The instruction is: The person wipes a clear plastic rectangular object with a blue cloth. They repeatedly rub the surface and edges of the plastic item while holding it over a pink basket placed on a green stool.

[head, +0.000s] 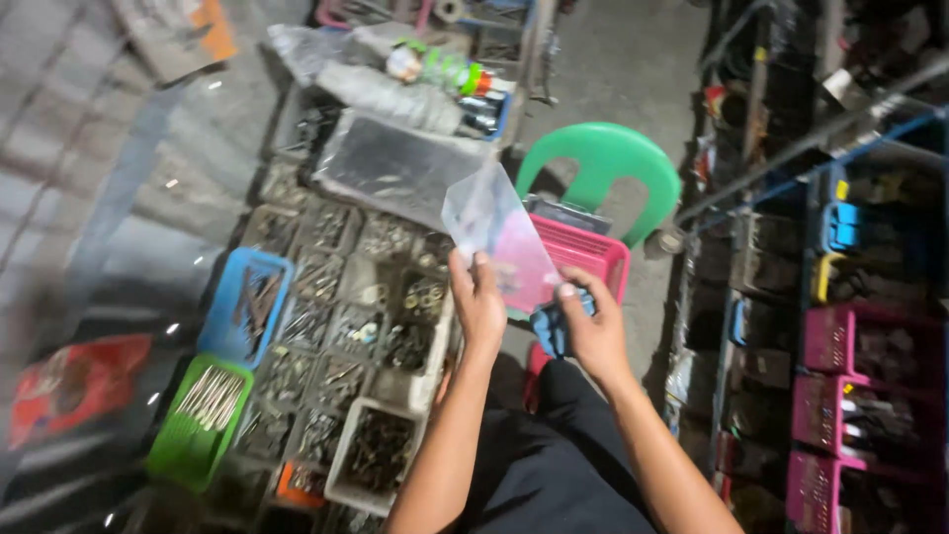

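Bag (494,232), clear plastic and empty-looking, is held up at chest height, its lower edge pinched by the left hand (478,309) and right hand (593,331), both grips closed on it. Open air surrounds its top. Behind sits a pink basket (593,259) and green chair (603,163); left, screw bins (336,336) crowd together.

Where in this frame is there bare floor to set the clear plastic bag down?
Bare concrete floor shows behind the green chair, and a strip between the pink basket and the right-hand shelves. The sorted hardware trays are packed tight.
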